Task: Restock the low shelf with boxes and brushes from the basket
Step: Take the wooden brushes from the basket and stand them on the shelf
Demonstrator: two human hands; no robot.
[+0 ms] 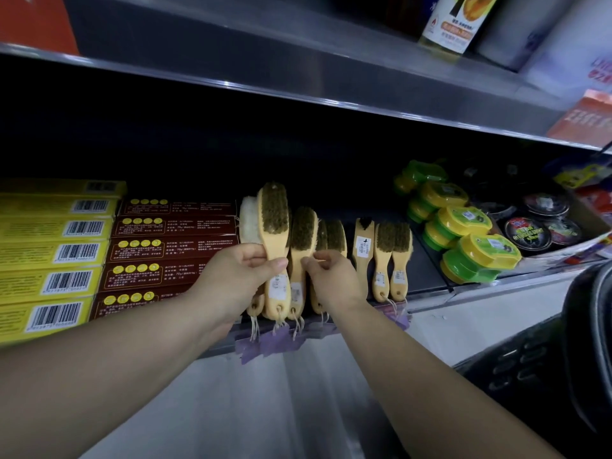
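Wooden brush (pixel 273 213) (stiff olive bristles) in left hand (pixel 238 276); right hand (pixel 334 279) pinches neighbour (pixel 334 235).

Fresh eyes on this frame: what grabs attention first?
The left hand grips a wooden-handled brush, lifted above the row of brushes at the front centre of the low shelf. Beside it, the right hand pinches at the neighbouring brush. Next come the yellow barcoded boxes stacked at left and the green-and-yellow tubs at right.
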